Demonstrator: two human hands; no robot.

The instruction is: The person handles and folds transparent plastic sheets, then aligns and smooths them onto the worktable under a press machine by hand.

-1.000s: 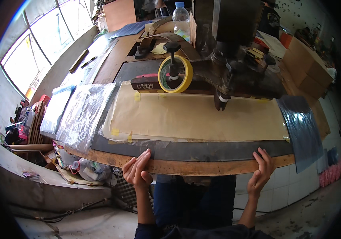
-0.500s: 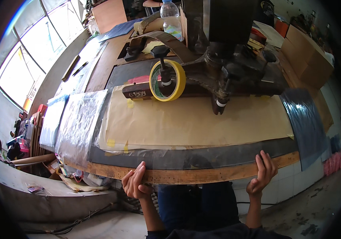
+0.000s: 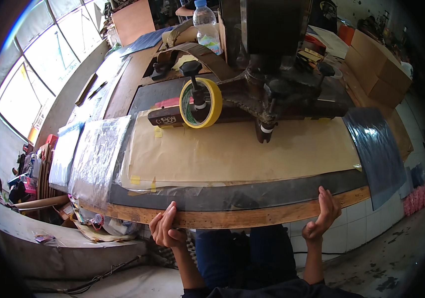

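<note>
Your hands both hold the near wooden edge of the desk (image 3: 252,217) — the left hand (image 3: 165,229) curls its fingers up over the rim, and the right hand (image 3: 323,214) clamps the same rim further along, thumb below and fingers on top. Neither hand carries anything else.

Largest on the desk is the dark machine (image 3: 272,64), standing over the far half with its short nozzle (image 3: 263,130) pointing down at the tan paper sheet (image 3: 242,151). That sheet lies flat under clear film on a dark mat (image 3: 232,194), well beyond your fingers and untouched. At its right edge hangs a dark shiny sheet (image 3: 378,154); to its left lies a crinkled clear plastic sheet (image 3: 98,156). A yellow tape roll (image 3: 201,103) sits on a peg just above the paper, and a plastic bottle (image 3: 206,22) stands at the back.

This looks like a bracing or positioning step, not work on the sheet itself. Any move onto the paper would call for you to loosen one hand first — and to reach in low, clear of the nozzle.
</note>
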